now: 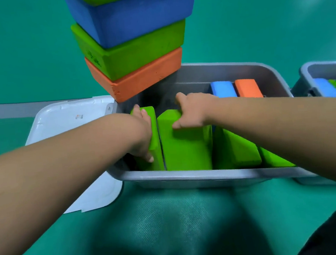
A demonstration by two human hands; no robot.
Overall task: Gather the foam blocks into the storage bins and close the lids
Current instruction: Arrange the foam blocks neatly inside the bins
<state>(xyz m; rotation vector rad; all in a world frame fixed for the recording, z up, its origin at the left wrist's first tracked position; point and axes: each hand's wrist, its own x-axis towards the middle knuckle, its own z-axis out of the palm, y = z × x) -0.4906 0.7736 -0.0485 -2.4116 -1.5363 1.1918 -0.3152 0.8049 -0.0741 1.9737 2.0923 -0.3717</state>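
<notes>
- Head view: the left grip is closed round a green block that stands on edge at the left end of the grey bin.
- The right grip clasps the next green block, thumb on its near face and fingers over the top.
- More green blocks lean further right; a blue block and an orange block stand by the far wall.
- A stack of orange, green and blue blocks rises at the bin's far-left corner and is not yet packed.
- The white lid lies on the floor beside the bin's left end.
- A second bin to the right also holds blocks.
- The foam looks light, slightly squashy and matte, so it should not slip. Holding a block across its narrow thickness near the top, with light pressure, seems best.
</notes>
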